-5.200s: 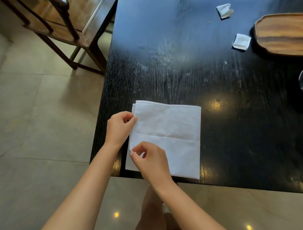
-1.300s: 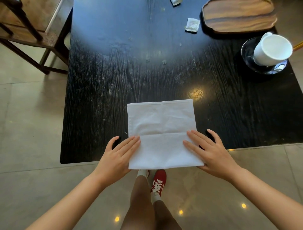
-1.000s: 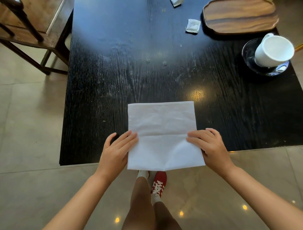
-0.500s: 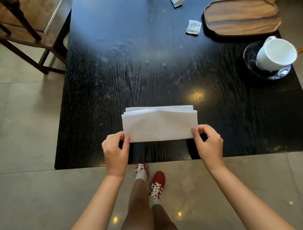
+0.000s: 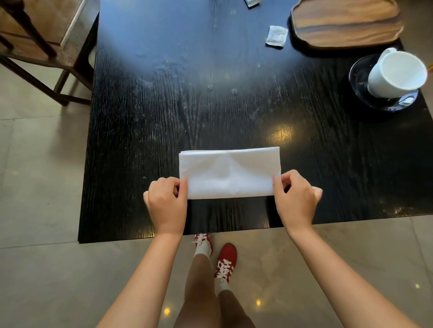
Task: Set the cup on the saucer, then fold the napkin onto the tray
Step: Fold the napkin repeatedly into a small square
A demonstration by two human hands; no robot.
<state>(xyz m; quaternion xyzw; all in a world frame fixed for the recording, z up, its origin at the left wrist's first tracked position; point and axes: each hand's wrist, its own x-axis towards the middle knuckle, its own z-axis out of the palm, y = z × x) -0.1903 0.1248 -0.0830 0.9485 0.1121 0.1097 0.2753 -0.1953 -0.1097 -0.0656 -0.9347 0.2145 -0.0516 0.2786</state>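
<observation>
Setting: dining room or café, which one unclear | black wood-grain table [image 5: 164, 140] | wooden chair [image 5: 35, 44] | glossy tiled floor [image 5: 35, 187] | wooden tray [image 5: 346, 22] | white cup [image 5: 396, 73] on dark saucer [image 5: 360, 77] | sachets [image 5: 277, 35]

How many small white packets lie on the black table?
2. One packet lies just left of the wooden tray. A second packet, cut by the top edge, lies farther back. More may lie out of frame.
</observation>
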